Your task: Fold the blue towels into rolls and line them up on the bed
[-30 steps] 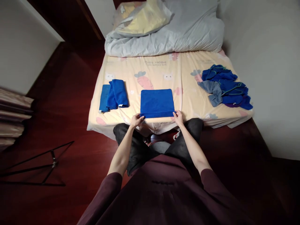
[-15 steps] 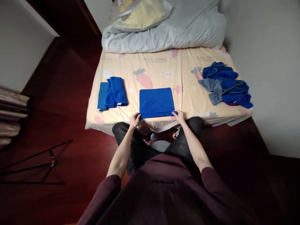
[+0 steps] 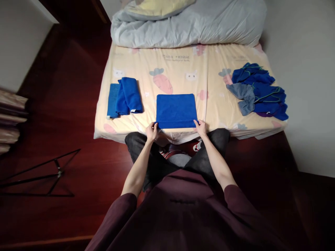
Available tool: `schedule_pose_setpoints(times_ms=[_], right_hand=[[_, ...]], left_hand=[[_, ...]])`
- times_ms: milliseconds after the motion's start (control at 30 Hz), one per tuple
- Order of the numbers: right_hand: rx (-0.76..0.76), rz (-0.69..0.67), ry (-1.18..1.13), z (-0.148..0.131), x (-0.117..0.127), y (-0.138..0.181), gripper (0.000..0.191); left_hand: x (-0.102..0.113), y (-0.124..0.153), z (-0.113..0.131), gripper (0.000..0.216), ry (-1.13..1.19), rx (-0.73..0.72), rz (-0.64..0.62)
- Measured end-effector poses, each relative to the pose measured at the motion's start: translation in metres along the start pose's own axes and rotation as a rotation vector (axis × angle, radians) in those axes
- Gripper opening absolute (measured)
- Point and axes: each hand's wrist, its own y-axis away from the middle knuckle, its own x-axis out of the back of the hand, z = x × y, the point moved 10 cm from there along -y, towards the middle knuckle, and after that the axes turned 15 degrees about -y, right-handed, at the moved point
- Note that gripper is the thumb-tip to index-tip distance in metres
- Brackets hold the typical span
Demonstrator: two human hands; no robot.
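Note:
A blue towel lies flat on the bed near its front edge, with a narrow strip turned over along the side nearest me. My left hand pinches the near left corner of that strip. At the near right corner, my right hand is closed on the same towel. To the left are several folded blue towels, overlapping one another. A loose heap of blue cloths lies to the right, with a grey-blue cloth at its left side.
The bed has a cream sheet printed with carrots and rabbits. A bunched grey quilt lies across its far part. Black tripod legs stand on the dark red floor at the left, below a striped curtain.
The turned-over strip, rolled and slightly raised before, now lies flatter on the towel. Both hands keep their hold at the near corners. The view has tilted slightly downward.

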Motion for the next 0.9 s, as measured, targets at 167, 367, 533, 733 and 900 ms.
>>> schedule_pose_setpoints(times_ms=[167,367,533,733,900], right_hand=[[0.075,0.005,0.142,-0.007,0.002,-0.008,0.063],[0.124,0.086,0.259,-0.012,0.002,-0.012,0.062],[0.125,0.196,0.233,-0.008,0.0,-0.002,0.055],[0.091,0.307,0.236,-0.001,0.004,0.0,0.053],[0.098,0.369,0.282,0.007,0.006,-0.002,0.05]], left_hand=[[-0.002,-0.003,-0.007,0.035,0.011,0.062,0.012],[-0.005,-0.016,-0.014,0.037,-0.01,0.066,0.016],[-0.003,-0.01,-0.013,0.038,-0.019,0.074,0.069],[-0.001,-0.003,-0.012,0.036,-0.071,0.106,0.14],[-0.002,0.001,-0.015,0.031,-0.069,0.164,0.199]])
